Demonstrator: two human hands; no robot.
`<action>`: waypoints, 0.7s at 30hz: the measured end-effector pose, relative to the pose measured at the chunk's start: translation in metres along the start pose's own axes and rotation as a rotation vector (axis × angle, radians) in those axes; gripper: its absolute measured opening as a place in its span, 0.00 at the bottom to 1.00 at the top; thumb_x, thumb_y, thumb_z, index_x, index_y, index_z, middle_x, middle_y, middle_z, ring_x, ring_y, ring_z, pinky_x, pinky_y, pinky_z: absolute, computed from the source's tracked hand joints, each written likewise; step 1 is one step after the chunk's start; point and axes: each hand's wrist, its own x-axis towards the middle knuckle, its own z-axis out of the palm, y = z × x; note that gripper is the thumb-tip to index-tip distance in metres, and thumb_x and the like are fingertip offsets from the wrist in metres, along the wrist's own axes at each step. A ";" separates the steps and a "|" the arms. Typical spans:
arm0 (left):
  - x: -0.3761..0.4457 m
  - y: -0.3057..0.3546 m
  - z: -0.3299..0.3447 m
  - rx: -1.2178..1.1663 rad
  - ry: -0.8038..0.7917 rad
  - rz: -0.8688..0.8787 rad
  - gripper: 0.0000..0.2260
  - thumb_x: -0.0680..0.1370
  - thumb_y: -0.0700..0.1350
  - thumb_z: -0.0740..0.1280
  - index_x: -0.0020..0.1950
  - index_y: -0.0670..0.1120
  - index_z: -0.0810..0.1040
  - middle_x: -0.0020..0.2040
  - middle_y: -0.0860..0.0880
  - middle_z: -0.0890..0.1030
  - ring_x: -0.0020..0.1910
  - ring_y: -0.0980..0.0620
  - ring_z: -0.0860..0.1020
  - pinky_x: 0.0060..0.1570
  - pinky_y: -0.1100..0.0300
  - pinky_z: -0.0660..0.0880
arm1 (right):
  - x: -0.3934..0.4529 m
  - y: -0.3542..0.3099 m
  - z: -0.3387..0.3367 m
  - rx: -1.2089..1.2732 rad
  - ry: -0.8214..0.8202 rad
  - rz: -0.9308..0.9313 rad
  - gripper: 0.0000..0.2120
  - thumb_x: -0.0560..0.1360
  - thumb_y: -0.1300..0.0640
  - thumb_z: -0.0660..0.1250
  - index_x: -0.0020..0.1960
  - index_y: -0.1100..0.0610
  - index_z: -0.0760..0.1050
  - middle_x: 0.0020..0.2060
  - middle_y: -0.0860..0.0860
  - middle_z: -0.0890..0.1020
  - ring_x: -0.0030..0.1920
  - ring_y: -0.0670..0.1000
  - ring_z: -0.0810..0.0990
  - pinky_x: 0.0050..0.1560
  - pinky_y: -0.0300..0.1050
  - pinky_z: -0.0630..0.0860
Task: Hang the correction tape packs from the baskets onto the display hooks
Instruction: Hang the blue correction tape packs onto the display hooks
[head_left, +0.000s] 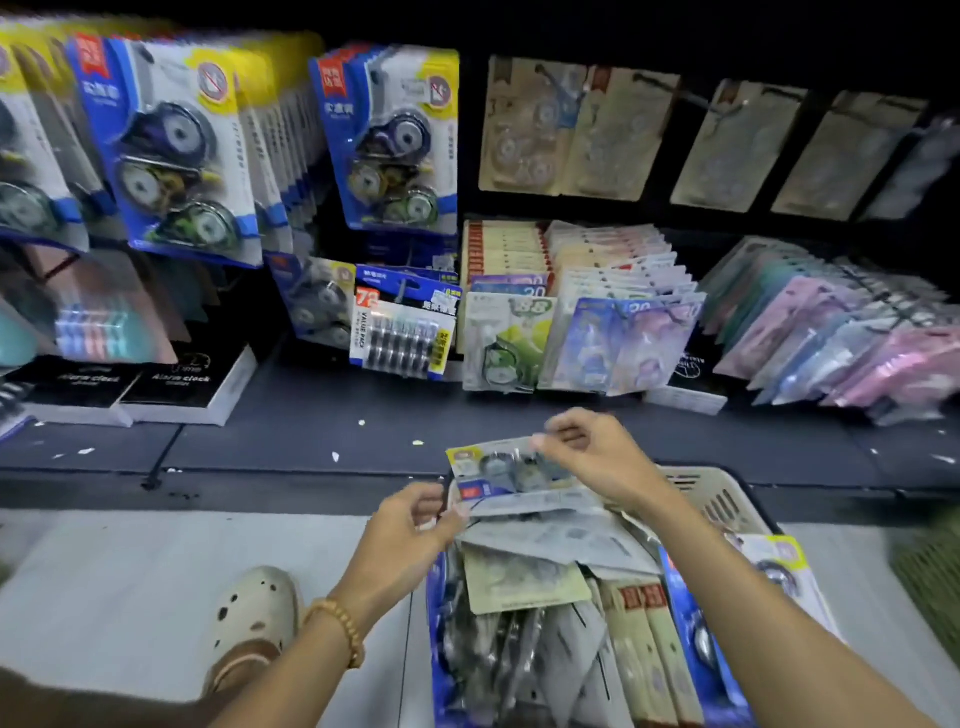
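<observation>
Although motion blur smears its print beyond reading, the correction tape pack (511, 465) is identifiable as a flat carded blister with a pale backing, a yellowish tag at one corner and two or three dark round dispensers under clear plastic; it is held level just above the far end of the basket (719, 496), in front of the dark bottom shelf (311, 431). Its right part is hidden behind the right hand (597, 457), whose grip is closed on the pack's upper edge with thumb and fingertips pinched, wrist bent down, forearm running in from the lower right. The left hand (415, 519), bead bracelet (340, 626) at the wrist, has its grip closed in a pinch at the near left corner of the packs; whether it holds the lifted pack or the one beneath cannot be told. Below lies the basket's load of loose packs (545, 597), overlapping, some face down and grey, some beige, one blue-carded at the right edge; the basket's near end is cut off by the frame. Beyond, blue-and-yellow carded packs (182, 150) hang on hooks at upper left, pastel packs (831, 332) at right, beige ones (571, 130) dim in shadow above. Two black alarm clock boxes (176, 384) sit on the shelf at left. A cream clog (254, 618) rests on the pale floor (130, 571).
</observation>
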 end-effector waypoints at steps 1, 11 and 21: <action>0.002 -0.007 0.004 0.063 -0.041 0.005 0.11 0.75 0.46 0.76 0.53 0.55 0.77 0.52 0.59 0.80 0.56 0.56 0.78 0.47 0.76 0.71 | -0.009 0.011 0.001 -0.041 -0.076 0.019 0.17 0.69 0.42 0.78 0.50 0.50 0.80 0.46 0.46 0.84 0.49 0.46 0.81 0.55 0.43 0.77; 0.044 -0.024 0.026 0.596 -0.176 0.159 0.23 0.79 0.58 0.68 0.71 0.51 0.77 0.70 0.51 0.77 0.69 0.48 0.73 0.71 0.51 0.68 | -0.028 0.064 0.000 -0.001 -0.141 0.206 0.15 0.82 0.61 0.59 0.63 0.56 0.81 0.62 0.47 0.79 0.66 0.47 0.73 0.63 0.38 0.66; 0.069 -0.017 0.039 0.687 -0.050 0.352 0.21 0.82 0.61 0.59 0.64 0.50 0.81 0.59 0.51 0.84 0.59 0.46 0.79 0.62 0.48 0.72 | -0.009 0.076 -0.003 -0.167 -0.093 -0.020 0.18 0.71 0.61 0.78 0.60 0.55 0.82 0.52 0.47 0.83 0.56 0.49 0.80 0.62 0.44 0.74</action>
